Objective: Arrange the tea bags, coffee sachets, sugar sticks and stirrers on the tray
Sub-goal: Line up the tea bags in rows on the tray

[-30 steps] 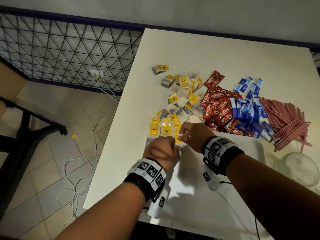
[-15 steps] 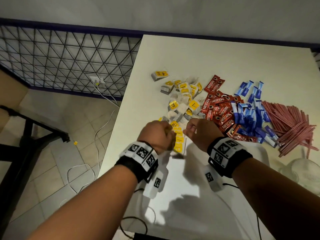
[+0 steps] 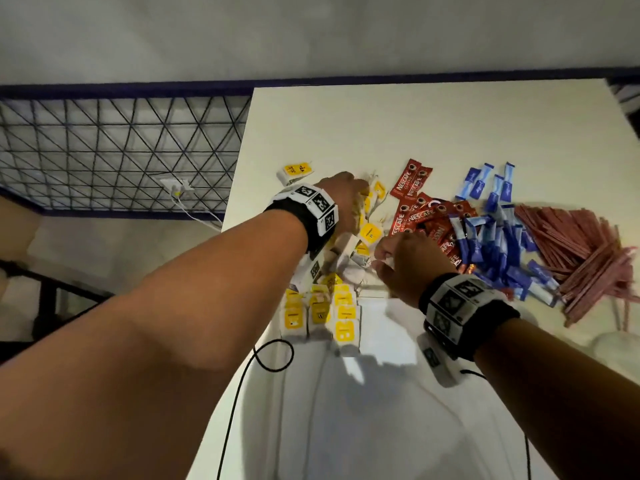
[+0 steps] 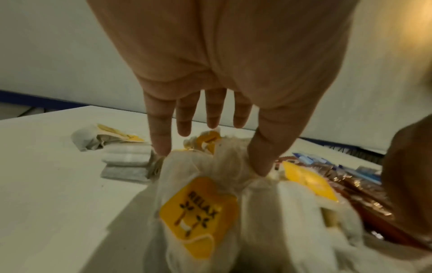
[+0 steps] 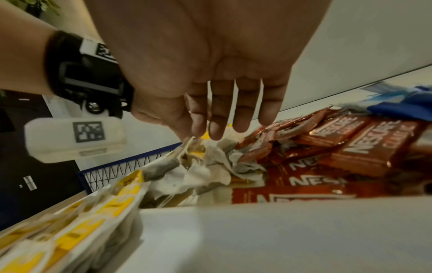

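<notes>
Tea bags (image 3: 367, 233) lie piled on white table (image 3: 433, 129) by grey wall (image 3: 311, 32) and black mesh railing (image 3: 114, 147), some rowed on tray (image 3: 381, 341); left hand (image 3: 341, 199) fingers spread over pile, right hand (image 3: 408, 265) pinching one bag.

It looked like a plain indoor room, perhaps a home: a white table (image 3: 415, 133) stood against a bare wall (image 3: 311, 36), beside a tiled floor (image 3: 104, 244) and a wall socket (image 3: 175, 186).
</notes>
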{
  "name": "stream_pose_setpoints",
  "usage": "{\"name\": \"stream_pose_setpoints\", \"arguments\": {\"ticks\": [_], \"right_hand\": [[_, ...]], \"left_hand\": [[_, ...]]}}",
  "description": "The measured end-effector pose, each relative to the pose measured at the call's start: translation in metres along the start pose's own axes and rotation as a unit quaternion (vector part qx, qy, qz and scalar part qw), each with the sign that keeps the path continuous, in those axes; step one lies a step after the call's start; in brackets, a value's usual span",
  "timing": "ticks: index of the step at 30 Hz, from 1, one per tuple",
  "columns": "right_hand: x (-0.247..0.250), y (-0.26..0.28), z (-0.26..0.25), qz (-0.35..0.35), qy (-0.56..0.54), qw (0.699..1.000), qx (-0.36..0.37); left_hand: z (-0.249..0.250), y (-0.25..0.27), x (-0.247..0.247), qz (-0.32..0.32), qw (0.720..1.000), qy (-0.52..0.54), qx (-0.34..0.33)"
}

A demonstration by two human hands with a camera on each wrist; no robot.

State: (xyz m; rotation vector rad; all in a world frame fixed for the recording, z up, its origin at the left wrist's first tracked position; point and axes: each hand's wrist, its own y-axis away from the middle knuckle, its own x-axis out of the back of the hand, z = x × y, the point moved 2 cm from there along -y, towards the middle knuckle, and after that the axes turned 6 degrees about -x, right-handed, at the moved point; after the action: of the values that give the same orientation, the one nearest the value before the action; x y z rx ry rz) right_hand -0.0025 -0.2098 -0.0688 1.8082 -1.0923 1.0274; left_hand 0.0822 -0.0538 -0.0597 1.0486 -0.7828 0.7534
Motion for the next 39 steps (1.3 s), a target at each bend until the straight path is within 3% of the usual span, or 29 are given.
{"name": "stream_pose_setpoints", "arguments": {"ticks": [4, 9, 13, 16, 21, 26, 28, 32, 35, 37, 39], "right_hand": [[-0.002, 0.0, 0.007, 0.02, 0.023, 0.999, 0.013], [-0.003, -0.01, 0.003, 0.023, 0.007, 1.0, 0.009], [0.0, -0.024, 0.002, -0.028, 0.078, 0.996, -0.027], [0.004, -0.023, 0.001, -0.046, 0.069, 0.996, -0.029], [0.02, -0.021, 0.0, 0.065, -0.027, 0.997, -0.035], [0.055, -0.026, -0.016, 0.169, -0.214, 0.962, 0.008], [0.07, -0.024, -0.024, 0.164, -0.27, 0.949, -0.003], [0.088, -0.015, -0.043, 0.119, -0.389, 0.914, -0.002], [0.086, -0.006, -0.049, 0.107, -0.359, 0.927, -0.006], [0.081, 0.003, -0.051, 0.089, -0.324, 0.942, -0.002], [0.073, 0.012, -0.051, 0.067, -0.258, 0.964, 0.018]], "left_hand": [[0.009, 0.01, 0.008, -0.001, 0.999, -0.049, 0.017], [0.001, 0.017, 0.01, 0.037, 0.999, -0.01, 0.003], [-0.011, 0.028, 0.018, 0.069, 0.998, 0.008, 0.01], [-0.019, 0.035, 0.021, 0.101, 0.993, 0.057, 0.02], [-0.02, 0.045, 0.035, 0.145, 0.978, 0.146, 0.012], [-0.012, 0.056, 0.058, 0.189, 0.94, 0.283, 0.005], [-0.005, 0.064, 0.066, 0.193, 0.9, 0.392, -0.009], [0.016, 0.078, 0.067, 0.202, 0.74, 0.642, -0.015], [0.034, 0.091, 0.041, 0.211, 0.614, 0.76, 0.036], [0.04, 0.099, 0.013, 0.174, 0.538, 0.823, 0.054], [0.046, 0.109, -0.011, 0.148, 0.504, 0.849, 0.06]]}}
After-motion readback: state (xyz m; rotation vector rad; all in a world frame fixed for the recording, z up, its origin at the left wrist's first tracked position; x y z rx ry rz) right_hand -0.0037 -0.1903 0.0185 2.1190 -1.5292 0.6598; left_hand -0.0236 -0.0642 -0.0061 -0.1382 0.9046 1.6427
